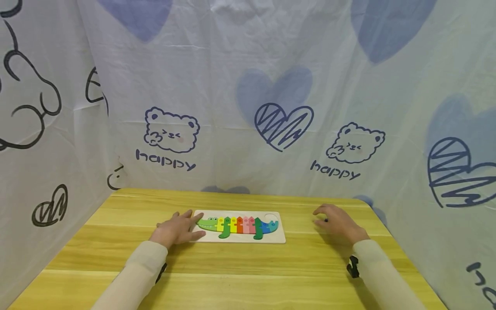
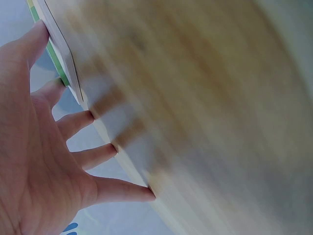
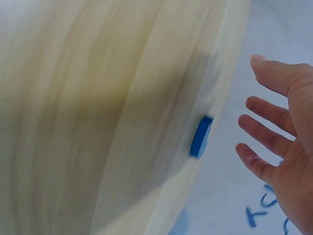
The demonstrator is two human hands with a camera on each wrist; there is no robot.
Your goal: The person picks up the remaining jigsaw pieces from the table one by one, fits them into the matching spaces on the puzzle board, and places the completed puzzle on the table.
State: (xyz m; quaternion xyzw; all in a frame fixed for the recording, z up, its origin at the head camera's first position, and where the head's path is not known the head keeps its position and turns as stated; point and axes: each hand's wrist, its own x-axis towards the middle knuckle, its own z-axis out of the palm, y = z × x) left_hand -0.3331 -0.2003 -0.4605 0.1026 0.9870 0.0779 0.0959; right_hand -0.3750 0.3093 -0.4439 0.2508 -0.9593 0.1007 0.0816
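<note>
The crocodile puzzle [image 1: 240, 227] lies mid-tabletop [image 1: 116, 258]. The left hand [image 1: 176, 228], fingers spread, rests on the puzzle's left edge. The right hand [image 1: 337, 221], open and empty, hovers right of the puzzle. A careless sweep could knock the blue piece [image 3: 201, 136] away; only the right wrist view shows it plainly.

One puzzle board [image 1: 240, 239], one loose blue piece [image 3: 201, 136] — two hands, one table [image 1: 116, 258]

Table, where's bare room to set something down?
Bare wood lies along the table near edge between the two sleeves, and between the puzzle board and the right hand. Crowded: the board's left end under the left hand, and the blue piece by the right hand.
</note>
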